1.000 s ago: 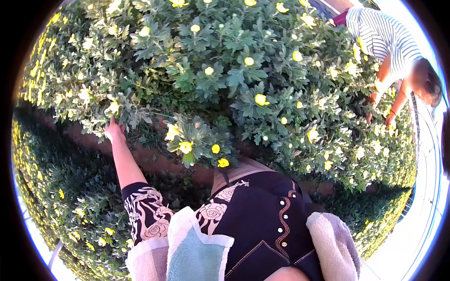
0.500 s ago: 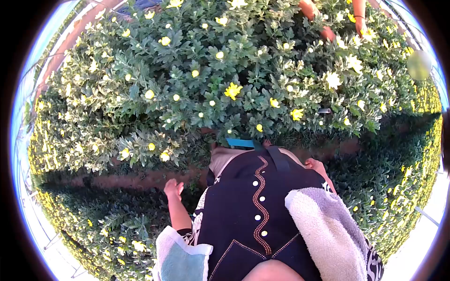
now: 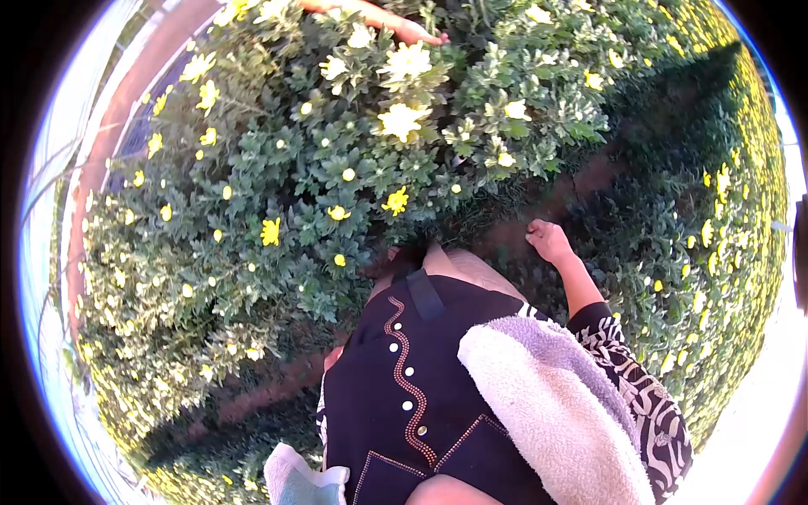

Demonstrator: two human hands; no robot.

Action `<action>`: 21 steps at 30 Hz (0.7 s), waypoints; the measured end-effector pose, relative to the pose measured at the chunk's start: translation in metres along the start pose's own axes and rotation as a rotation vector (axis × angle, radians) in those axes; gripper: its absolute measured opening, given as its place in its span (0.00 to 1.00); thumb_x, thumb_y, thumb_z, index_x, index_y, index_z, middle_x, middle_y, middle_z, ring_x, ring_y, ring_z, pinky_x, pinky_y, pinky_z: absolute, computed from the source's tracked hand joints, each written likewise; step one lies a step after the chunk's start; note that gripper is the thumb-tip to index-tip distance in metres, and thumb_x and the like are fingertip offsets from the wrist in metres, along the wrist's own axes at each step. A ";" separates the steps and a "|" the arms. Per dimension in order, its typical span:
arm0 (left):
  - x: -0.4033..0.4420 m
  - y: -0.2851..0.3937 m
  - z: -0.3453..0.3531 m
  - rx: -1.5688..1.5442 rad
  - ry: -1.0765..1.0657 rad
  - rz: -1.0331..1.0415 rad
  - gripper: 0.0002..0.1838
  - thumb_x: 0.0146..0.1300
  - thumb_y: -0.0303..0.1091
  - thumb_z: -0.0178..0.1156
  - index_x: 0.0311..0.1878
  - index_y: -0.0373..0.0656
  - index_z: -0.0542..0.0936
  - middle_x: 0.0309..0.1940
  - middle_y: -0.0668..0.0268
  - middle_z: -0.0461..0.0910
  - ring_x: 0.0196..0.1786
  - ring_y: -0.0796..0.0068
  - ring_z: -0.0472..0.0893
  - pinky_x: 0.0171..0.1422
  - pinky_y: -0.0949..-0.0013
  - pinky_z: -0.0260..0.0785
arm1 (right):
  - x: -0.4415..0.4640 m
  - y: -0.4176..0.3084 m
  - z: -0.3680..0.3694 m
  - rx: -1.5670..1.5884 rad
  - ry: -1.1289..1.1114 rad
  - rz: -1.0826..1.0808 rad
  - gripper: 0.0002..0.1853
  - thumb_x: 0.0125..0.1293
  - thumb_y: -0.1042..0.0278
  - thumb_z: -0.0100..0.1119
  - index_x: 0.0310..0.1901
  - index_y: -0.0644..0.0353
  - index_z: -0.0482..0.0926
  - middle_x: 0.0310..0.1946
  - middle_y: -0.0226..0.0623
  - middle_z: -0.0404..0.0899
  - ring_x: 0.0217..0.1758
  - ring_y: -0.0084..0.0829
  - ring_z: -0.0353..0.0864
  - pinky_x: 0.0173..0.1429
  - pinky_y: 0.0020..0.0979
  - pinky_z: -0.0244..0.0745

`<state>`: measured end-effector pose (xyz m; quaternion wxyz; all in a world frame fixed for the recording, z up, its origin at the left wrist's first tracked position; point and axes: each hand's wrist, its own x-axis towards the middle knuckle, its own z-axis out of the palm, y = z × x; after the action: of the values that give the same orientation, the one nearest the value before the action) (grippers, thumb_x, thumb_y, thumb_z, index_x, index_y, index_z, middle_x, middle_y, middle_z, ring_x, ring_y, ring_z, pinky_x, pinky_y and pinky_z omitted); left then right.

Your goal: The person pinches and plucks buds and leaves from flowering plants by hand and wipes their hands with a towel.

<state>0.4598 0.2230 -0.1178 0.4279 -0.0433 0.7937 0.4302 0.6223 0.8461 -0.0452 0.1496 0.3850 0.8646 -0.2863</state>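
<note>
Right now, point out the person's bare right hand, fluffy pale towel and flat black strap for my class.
Bare right hand (image 3: 550,241): head view, middle of the hand.
Fluffy pale towel (image 3: 539,404): head view, larger visible part.
Flat black strap (image 3: 425,296): head view, its middle.

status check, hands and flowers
Right hand curled, no load visible; left hand mostly hidden. Yellow flowers on plants. Another person's arm among the plants.

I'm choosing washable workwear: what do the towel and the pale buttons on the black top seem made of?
The towel looks like soft, matte terry cloth, perhaps cotton, from its fuzzy, nubby pile. The pale buttons look smooth and hard, perhaps plastic or pearly; they're too small to be sure.
</note>
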 end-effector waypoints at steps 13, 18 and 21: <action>0.057 0.218 -0.015 -0.161 -0.149 0.065 0.11 0.69 0.38 0.60 0.42 0.39 0.82 0.27 0.63 0.83 0.24 0.72 0.84 0.25 0.75 0.72 | 0.005 -0.032 -0.014 0.499 0.494 0.081 0.10 0.62 0.69 0.60 0.44 0.62 0.83 0.34 0.43 0.86 0.39 0.35 0.86 0.48 0.33 0.78; 0.043 0.275 0.039 -0.318 -0.120 0.150 0.09 0.71 0.33 0.57 0.43 0.39 0.82 0.28 0.65 0.83 0.26 0.74 0.84 0.28 0.77 0.72 | 0.079 -0.001 -0.055 0.750 0.625 0.102 0.11 0.64 0.68 0.57 0.44 0.63 0.83 0.30 0.39 0.85 0.35 0.25 0.83 0.45 0.28 0.75; 0.041 0.306 0.086 -0.432 -0.049 0.212 0.09 0.72 0.32 0.56 0.46 0.38 0.82 0.31 0.64 0.84 0.27 0.76 0.84 0.31 0.80 0.73 | 0.120 0.018 -0.075 0.681 0.672 0.056 0.11 0.64 0.68 0.58 0.43 0.64 0.83 0.28 0.39 0.84 0.33 0.24 0.82 0.43 0.28 0.75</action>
<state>0.3551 0.4884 0.0276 0.3801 -0.0398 0.6729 0.6334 0.5541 0.9713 -0.0502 -0.2652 0.5063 0.7113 -0.4091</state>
